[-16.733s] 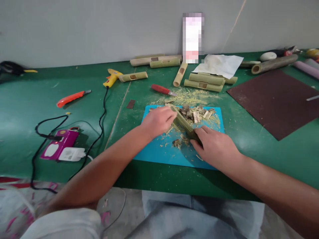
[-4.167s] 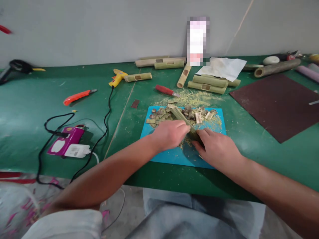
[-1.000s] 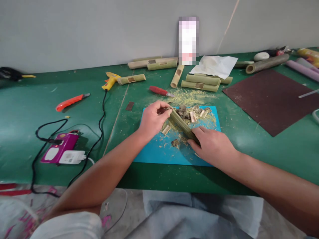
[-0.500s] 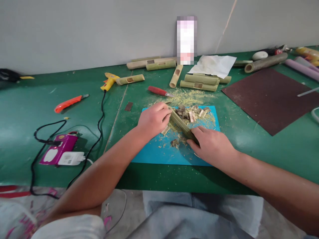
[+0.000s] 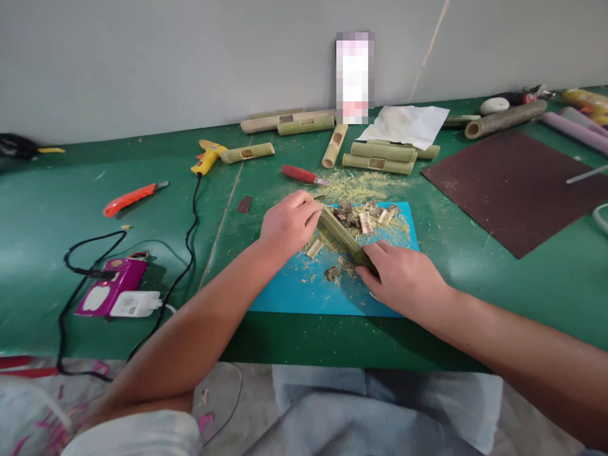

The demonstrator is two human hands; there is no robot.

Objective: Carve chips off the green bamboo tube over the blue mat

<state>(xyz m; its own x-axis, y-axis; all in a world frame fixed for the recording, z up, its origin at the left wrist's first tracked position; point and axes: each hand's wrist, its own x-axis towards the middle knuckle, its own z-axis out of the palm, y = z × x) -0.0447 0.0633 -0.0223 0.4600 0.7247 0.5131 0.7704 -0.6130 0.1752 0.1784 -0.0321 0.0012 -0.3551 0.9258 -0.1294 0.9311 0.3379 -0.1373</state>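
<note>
The bamboo tube (image 5: 342, 237) lies slanted across the blue cutting mat (image 5: 294, 294), near the front edge of the bench (image 5: 71, 190). The right hand (image 5: 403, 278) has its fingers closed around the near end, pinning it. The left hand (image 5: 286, 223) is curled at the far end, probably around a small blade, though none shows. Judging by the chips (image 5: 365, 218), carving is under way; the next stroke needs a firm hold.

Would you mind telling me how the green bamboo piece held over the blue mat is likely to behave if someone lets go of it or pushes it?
The bamboo piece looks stiff: it stays straight between the left hand and right hand. Being round, it would probably roll on the blue mat. It is probably light, if hollow like the tubes behind.
</note>
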